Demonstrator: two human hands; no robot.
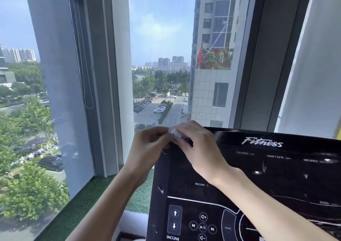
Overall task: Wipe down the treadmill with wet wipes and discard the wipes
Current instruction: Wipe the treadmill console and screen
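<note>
The treadmill's black glossy console [258,176] fills the lower right, with "Fitness" lettering and incline buttons. A small bunched white wet wipe [175,132] is pinched between both hands at the console's top left corner. My left hand [149,148] grips it from the left, fingers curled. My right hand [199,148] reaches across the console and holds the wipe from the right. Most of the wipe is hidden by the fingers.
A tall window [160,56] with grey frames stands right behind the console, showing buildings and a car park. A sill covered in green artificial turf [88,200] runs below it. A bead cord [86,85] hangs on the left frame.
</note>
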